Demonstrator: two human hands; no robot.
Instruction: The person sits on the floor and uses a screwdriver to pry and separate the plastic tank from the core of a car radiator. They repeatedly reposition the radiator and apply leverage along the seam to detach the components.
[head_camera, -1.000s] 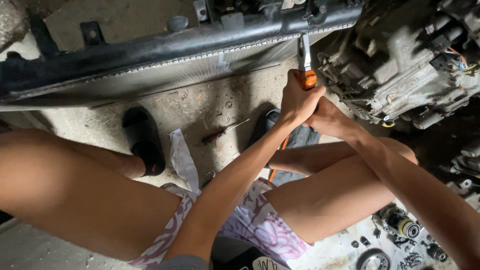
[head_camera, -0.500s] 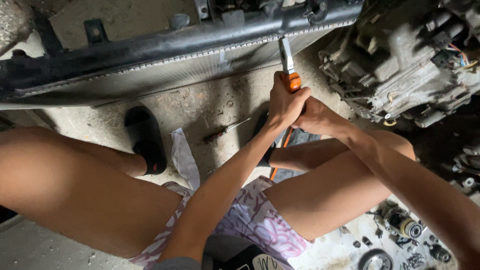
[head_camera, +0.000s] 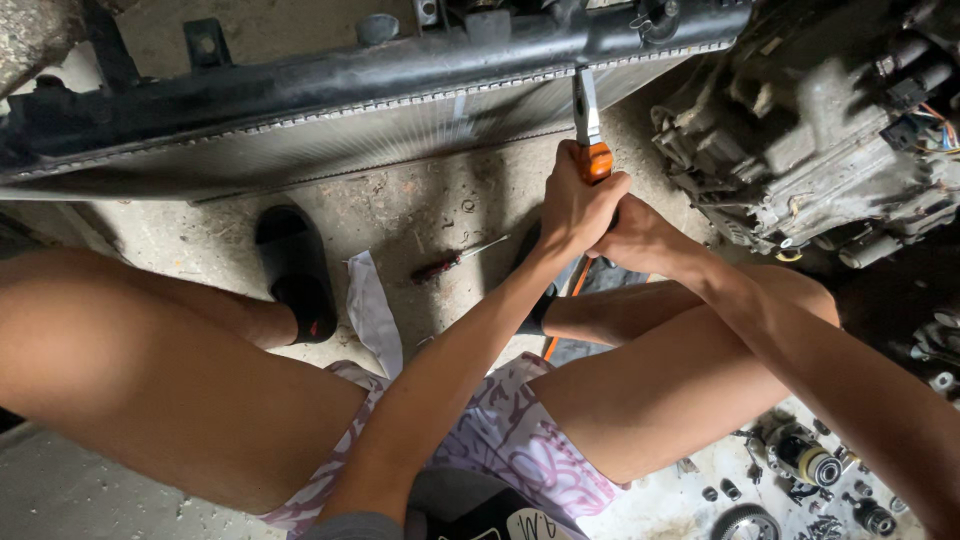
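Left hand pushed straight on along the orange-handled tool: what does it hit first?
Probably the black plastic top tank of the finned radiator. The left hand grips the orange-handled tool, whose metal blade already reaches that edge; depth unclear.

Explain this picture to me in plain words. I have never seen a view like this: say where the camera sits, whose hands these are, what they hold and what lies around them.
The camera sits on a person's head and looks down, so you see their own arms, bare knees and patterned shorts from above. They sit low over a dusty concrete floor.

Both hands meet on one tool. The left hand and the right hand wrap the orange handle of a flat metal-bladed tool, whose tip is set against the edge of a long black radiator with pale fins, lying across the top of the view.

To the right stands a dirty grey engine or gearbox block. On the floor between the legs lie a small screwdriver and a white rag. A black slipper is on one foot. Loose bearings and small metal parts are scattered at lower right.
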